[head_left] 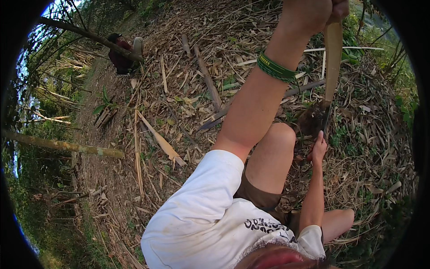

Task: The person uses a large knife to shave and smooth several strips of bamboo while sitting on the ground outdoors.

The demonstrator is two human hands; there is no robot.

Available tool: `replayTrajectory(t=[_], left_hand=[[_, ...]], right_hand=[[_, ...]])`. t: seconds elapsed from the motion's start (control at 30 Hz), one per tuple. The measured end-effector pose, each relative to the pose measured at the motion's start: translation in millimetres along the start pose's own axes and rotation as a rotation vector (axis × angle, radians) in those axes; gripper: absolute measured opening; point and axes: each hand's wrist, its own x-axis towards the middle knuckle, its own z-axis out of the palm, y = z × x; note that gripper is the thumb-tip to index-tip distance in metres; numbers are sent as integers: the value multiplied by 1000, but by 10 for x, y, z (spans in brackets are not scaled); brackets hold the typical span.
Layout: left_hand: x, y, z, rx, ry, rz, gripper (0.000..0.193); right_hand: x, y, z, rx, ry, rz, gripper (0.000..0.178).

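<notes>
Tan wood forms a long, flat strip that slants down from the left hand at the top of the view to a dark, narrow tool by the right hand. The left hand is closed around the strip's upper end, its fingers curled in; the top edge cuts off part of this hand and whatever lies beyond it. A green band circles the left wrist. The right hand is clamped on the near end of the tool, thumb extended along it, while its other fingers are mostly hidden behind the palm. Where the strip's lower end meets the tool is hard to make out against a brown, rounded lump, and whether they touch cannot be told. The raised knee stands just beside the lump. A long dark stick passes behind the left forearm, which hides its middle. Farther off, a branch partly covers a seated person.
</notes>
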Motion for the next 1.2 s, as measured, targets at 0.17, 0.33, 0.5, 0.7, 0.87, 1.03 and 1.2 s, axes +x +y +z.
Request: replayTrajectory(t=[0.17,0.33,0.5,0.7,0.87,1.03,1.2], left_hand=[[48,-41,-50,-15,-54,73,57],[-1,0,-4,36,37,12,56],[-18,50,2,0,34,39,55],[16,-3,-66,-59,3,13,54],[20,-43,-47,20,35,16,55],[14,13,-9,-7,21,8,54],[-2,54,6,-48,27,-11,53]], right_hand=[[4,26,11,0,1,-38,60],[-5,27,21,10,0,-55,60],[-22,16,51,17,10,-58,59],[9,64,57,20,17,-82,57],[20,79,26,9,3,-78,57],[22,69,17,11,-8,-75,57],[23,75,12,26,-34,-88,57]])
